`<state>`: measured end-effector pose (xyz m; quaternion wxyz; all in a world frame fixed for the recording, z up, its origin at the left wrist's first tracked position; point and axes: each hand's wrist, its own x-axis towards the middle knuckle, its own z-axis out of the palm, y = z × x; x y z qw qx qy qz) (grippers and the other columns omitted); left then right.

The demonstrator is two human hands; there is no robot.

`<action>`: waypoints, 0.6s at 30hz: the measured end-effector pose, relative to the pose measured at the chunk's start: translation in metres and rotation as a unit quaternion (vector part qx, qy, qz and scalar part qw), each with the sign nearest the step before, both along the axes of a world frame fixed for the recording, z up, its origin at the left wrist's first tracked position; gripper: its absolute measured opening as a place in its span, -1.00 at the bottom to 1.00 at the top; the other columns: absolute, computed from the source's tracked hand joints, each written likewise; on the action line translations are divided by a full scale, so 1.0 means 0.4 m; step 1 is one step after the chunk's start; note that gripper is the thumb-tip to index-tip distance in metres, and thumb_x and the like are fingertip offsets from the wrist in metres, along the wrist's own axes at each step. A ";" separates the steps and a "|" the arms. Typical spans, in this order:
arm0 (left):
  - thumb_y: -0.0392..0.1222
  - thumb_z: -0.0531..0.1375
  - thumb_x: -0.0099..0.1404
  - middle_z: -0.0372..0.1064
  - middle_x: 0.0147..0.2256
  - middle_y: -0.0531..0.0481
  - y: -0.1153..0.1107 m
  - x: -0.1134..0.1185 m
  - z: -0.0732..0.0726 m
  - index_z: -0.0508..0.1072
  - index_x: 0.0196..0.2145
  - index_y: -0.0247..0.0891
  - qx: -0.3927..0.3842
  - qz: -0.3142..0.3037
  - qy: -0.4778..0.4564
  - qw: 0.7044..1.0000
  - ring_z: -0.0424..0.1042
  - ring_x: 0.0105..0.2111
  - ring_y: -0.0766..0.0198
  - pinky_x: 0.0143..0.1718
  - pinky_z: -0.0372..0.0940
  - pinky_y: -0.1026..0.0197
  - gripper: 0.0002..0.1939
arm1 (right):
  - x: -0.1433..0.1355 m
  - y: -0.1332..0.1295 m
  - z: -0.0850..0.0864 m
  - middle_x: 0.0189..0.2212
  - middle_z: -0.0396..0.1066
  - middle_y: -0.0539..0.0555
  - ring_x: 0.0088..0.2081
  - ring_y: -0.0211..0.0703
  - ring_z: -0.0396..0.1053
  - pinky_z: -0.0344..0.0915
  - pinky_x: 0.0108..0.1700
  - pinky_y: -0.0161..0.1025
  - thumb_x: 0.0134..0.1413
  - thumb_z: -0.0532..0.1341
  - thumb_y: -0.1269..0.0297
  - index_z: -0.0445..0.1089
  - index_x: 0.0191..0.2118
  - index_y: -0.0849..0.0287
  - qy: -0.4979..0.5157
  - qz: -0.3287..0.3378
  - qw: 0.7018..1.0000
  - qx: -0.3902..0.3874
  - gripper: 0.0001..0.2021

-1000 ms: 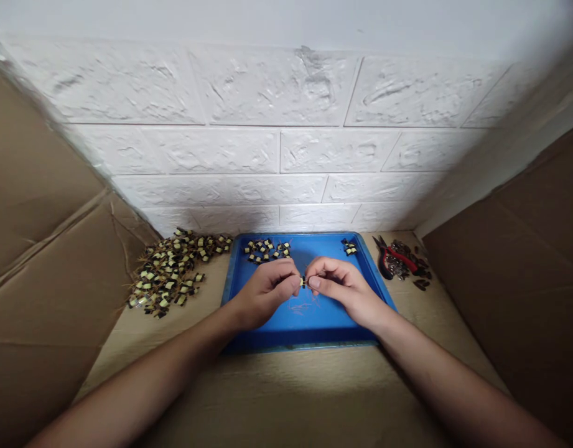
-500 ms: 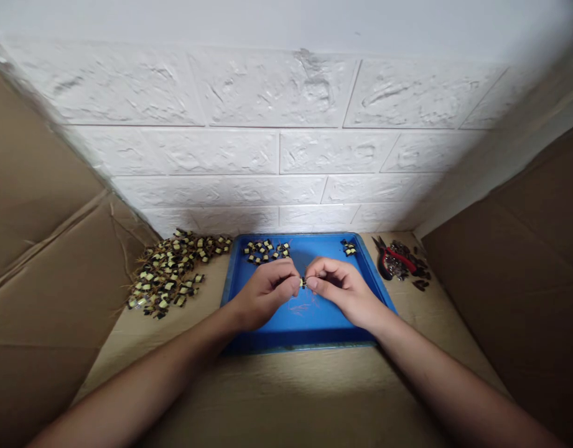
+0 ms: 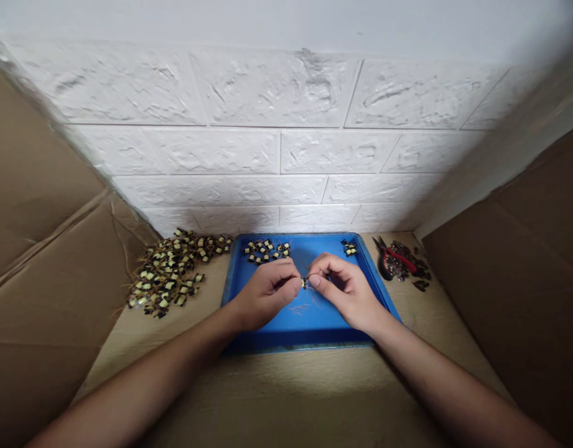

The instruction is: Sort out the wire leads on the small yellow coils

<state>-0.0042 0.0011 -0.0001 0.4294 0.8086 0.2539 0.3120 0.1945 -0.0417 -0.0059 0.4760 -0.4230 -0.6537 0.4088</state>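
Fingertips of both hands meet over the middle of the blue tray [image 3: 249, 323]. Left hand [image 3: 262, 292] and right hand [image 3: 346, 289] each pinch one end of a small black-and-yellow component [image 3: 304, 284], held just above the tray floor, thumb and forefinger closed on it from either side. Other fingers curl in loosely. Too small to tell exactly what the fingertips do to it.

Under the hands, thin reddish wire scraps [image 3: 301, 307] lie on the tray, prob. trimmed or pulled leads. At the tray's far edge: a small group of components [image 3: 266, 250] on the left, and a pair [image 3: 348, 248] near the right corner.

Off the tray, to the left on the cardboard surface [image 3: 286, 398], a big heap of same-type parts [image 3: 172, 270], wire ends sticking out. To the right, red-handled pliers [image 3: 394, 256] rest on a small dark pile of bits [image 3: 414, 267].

Progress, as a judgement: the heap far outnumbers the tray's few pieces, so if the heap is unprocessed stock, most work remains; which pile counts as finished can't be told. White brick-pattern wall [image 3: 286, 143] behind, cardboard flaps on both sides.
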 end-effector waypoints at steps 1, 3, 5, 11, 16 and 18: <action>-0.14 0.05 0.40 0.20 -0.48 0.06 -0.001 0.001 0.001 0.33 -0.50 -0.30 0.002 0.003 0.002 1.000 0.20 -0.44 0.33 -0.34 0.10 0.24 -0.68 | -0.001 0.000 0.000 -0.40 0.32 0.00 -0.35 -0.19 0.24 0.19 -0.26 -0.21 0.26 0.24 0.24 0.40 -0.31 0.14 -0.001 -0.005 1.000 0.006 -0.87; -0.15 0.05 0.40 0.19 -0.48 0.06 -0.002 0.001 0.002 0.32 -0.50 -0.30 0.005 0.009 0.007 1.000 0.20 -0.44 0.33 -0.35 0.10 0.24 -0.68 | -0.002 -0.001 -0.001 -0.40 0.33 0.01 -0.35 -0.19 0.25 0.20 -0.26 -0.21 0.25 0.24 0.26 0.40 -0.31 0.14 -0.006 -0.017 1.000 0.021 -0.89; -0.16 0.05 0.40 0.19 -0.48 0.06 -0.002 0.002 0.003 0.32 -0.50 -0.30 0.005 0.012 0.010 1.000 0.20 -0.44 0.33 -0.35 0.10 0.24 -0.68 | -0.003 -0.002 -0.001 -0.39 0.34 0.02 -0.35 -0.18 0.27 0.20 -0.26 -0.20 0.25 0.25 0.28 0.41 -0.31 0.14 -0.014 -0.027 0.999 0.039 -0.90; -0.15 0.05 0.39 0.20 -0.49 0.06 -0.001 0.003 0.005 0.33 -0.51 -0.31 0.003 0.014 0.013 1.000 0.20 -0.45 0.33 -0.37 0.10 0.24 -0.67 | -0.004 -0.004 -0.002 -0.39 0.38 0.03 -0.34 -0.17 0.32 0.24 -0.25 -0.17 0.26 0.25 0.32 0.43 -0.29 0.14 -0.039 -0.043 0.994 0.094 -0.93; -0.14 0.05 0.40 0.21 -0.50 0.06 -0.001 0.002 0.004 0.34 -0.53 -0.31 -0.005 0.009 0.018 1.000 0.21 -0.45 0.33 -0.36 0.10 0.24 -0.64 | -0.004 -0.007 0.000 -0.34 0.42 0.05 -0.28 -0.14 0.37 0.28 -0.20 -0.14 0.29 0.22 0.33 0.46 -0.22 0.11 -0.062 -0.038 0.990 0.118 -0.94; -0.12 0.04 0.41 0.22 -0.50 0.05 -0.001 0.002 0.004 0.33 -0.54 -0.31 -0.011 0.007 0.019 1.000 0.22 -0.45 0.33 -0.37 0.10 0.24 -0.63 | -0.004 -0.008 0.001 -0.33 0.42 0.05 -0.27 -0.13 0.38 0.29 -0.18 -0.13 0.30 0.21 0.34 0.46 -0.21 0.10 -0.065 -0.037 0.989 0.124 -0.93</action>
